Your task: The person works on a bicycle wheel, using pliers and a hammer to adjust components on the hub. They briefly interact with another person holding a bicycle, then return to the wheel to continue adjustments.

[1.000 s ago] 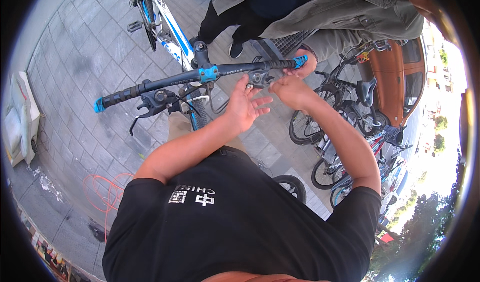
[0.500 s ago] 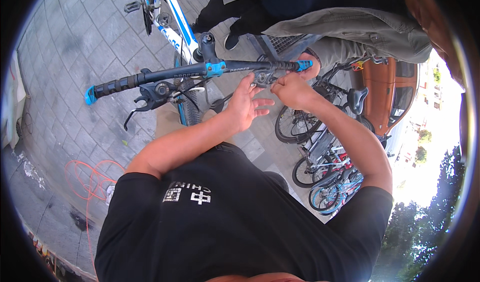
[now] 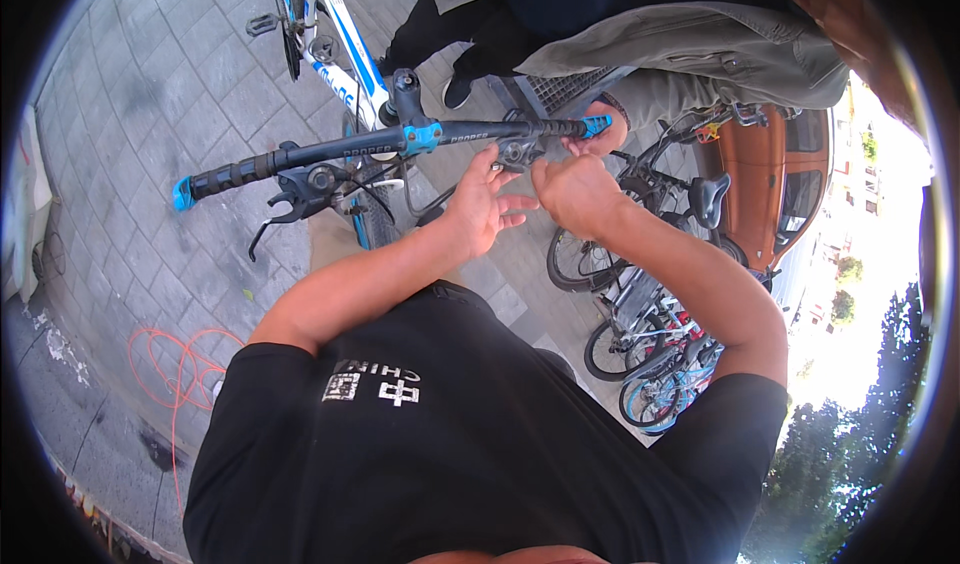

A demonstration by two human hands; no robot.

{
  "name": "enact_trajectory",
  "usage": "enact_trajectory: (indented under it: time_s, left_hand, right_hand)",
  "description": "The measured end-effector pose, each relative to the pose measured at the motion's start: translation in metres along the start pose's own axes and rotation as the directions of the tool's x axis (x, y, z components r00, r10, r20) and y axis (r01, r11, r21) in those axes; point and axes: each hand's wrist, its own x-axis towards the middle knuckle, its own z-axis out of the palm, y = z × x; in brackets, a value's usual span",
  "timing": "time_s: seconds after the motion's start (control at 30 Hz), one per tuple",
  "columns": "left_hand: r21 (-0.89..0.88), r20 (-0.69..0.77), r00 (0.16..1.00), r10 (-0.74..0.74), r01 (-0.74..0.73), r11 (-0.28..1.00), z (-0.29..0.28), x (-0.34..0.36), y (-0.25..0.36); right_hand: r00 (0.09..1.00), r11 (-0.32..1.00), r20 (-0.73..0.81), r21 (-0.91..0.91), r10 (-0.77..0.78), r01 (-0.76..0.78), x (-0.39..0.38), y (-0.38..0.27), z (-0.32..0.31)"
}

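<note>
A black bicycle handlebar (image 3: pixel 330 152) with a blue stem clamp (image 3: pixel 421 140) and blue grip ends runs across in front of me. My left hand (image 3: pixel 480 207) is under its right half, palm up and fingers spread, with the thumb side against the right brake-and-shifter unit (image 3: pixel 518 151). Close beside it, my right hand (image 3: pixel 580 196) is closed, fingertips pinched at that unit's near side; whatever they hold is hidden. Another person's hand (image 3: pixel 605 139) is at the right grip (image 3: pixel 567 128). The left brake lever (image 3: pixel 262 232) hangs free under the bar.
The bicycle's white and blue frame (image 3: pixel 350 44) extends away from me. A person in a grey jacket (image 3: pixel 690 59) stands at the far right. Several parked bicycles (image 3: pixel 600 349) and an orange car (image 3: pixel 755 184) are on the right. A thin orange hose (image 3: pixel 180 364) lies coiled on the paving at left.
My right hand has turned slightly and shifted left at the shifter unit. The handlebar's right end sits a little further left, and the other person's hand has moved with it.
</note>
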Motion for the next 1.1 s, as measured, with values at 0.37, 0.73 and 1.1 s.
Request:
enact_trajectory:
  time_s: [0.37,0.73,1.1]
  left_hand:
    - [0.025,0.035,0.999,-0.03,0.029,0.999,-0.012,0.004,-0.005]
    - [0.043,0.031,0.999,-0.011,0.01,0.999,-0.009,-0.001,-0.005]
    - [0.049,0.03,0.998,-0.055,0.053,0.997,-0.013,-0.004,-0.018]
  right_hand:
    - [0.806,0.558,0.508,0.59,0.303,-0.583,0.023,-0.003,-0.023]
    - [0.9,0.849,-0.012,0.336,0.436,-0.407,0.004,-0.037,-0.047]
    - [0.616,0.393,-0.078,0.831,0.784,-0.394,-0.004,-0.044,-0.001]
